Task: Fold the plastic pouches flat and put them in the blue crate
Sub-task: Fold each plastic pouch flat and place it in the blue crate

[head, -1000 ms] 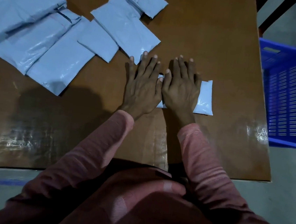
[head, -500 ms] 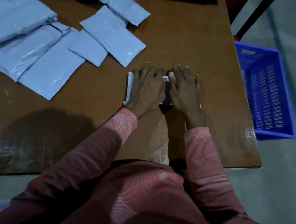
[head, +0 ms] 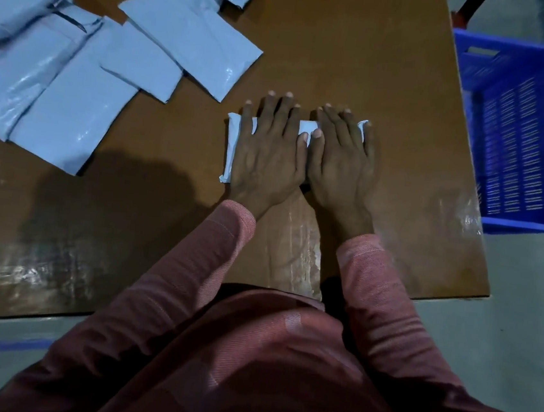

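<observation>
A small folded pale-blue plastic pouch is seen lying flat on the brown wooden table, approx. mid-table. Right of the pouch, a band of tabletop is left up to the table's rt edge. Just past that edge, well apart from the pouch, the blue slotted plastic crate is set lower down. Up and left of the pouch, overlapping unfolded pale-blue plastic pouches are spread, the nearest one near but not touching. The pouch is pressed by both hands, palms down. The left hand is laid on its left part w/ fingers straight and slightly spread. The right hand is laid on its rt part, fingers straight, thumbs side by side. Only the pouch's left end and a strip betw. the hands are left showing.
</observation>
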Demonstrator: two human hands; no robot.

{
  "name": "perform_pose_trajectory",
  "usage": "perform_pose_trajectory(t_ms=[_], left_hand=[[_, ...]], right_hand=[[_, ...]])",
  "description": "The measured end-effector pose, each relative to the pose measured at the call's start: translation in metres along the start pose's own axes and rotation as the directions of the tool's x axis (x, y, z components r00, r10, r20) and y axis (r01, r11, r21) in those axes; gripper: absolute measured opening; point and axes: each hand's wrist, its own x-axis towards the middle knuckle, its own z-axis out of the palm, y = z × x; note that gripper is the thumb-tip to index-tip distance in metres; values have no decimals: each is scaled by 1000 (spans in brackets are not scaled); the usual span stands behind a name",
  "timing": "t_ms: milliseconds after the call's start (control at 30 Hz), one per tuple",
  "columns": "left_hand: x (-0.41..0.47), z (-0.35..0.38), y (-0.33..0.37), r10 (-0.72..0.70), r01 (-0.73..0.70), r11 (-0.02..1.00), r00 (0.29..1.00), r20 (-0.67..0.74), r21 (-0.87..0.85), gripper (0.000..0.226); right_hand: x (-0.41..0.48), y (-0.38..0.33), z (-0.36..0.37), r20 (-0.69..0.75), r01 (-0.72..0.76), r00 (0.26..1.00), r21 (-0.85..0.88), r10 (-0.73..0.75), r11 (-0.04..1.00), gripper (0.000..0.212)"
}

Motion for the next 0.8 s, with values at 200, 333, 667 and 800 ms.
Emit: perform_pose_trajectory(t_ms=[200, 333, 667, 800], left_hand=[[3, -1, 1, -8, 6, 999, 999, 35, 44, 63], [5, -2, 2, -11, 8, 999, 998, 60, 49, 64], [3, -4, -1, 4, -5, 1000, 1000, 31, 15, 64], [2, -2, 0, 10, -10, 1000, 1000, 27, 7, 65]], right_hand=[[5, -2, 0, 70, -28, 997, 20, 26, 999, 50], [6, -2, 1, 89, -40, 995, 29, 37, 999, 49], [-11, 11, -18, 54, 83, 995, 98, -89, 992, 45], [-39, -2, -15, 30, -37, 999, 193, 32, 980, 47]])
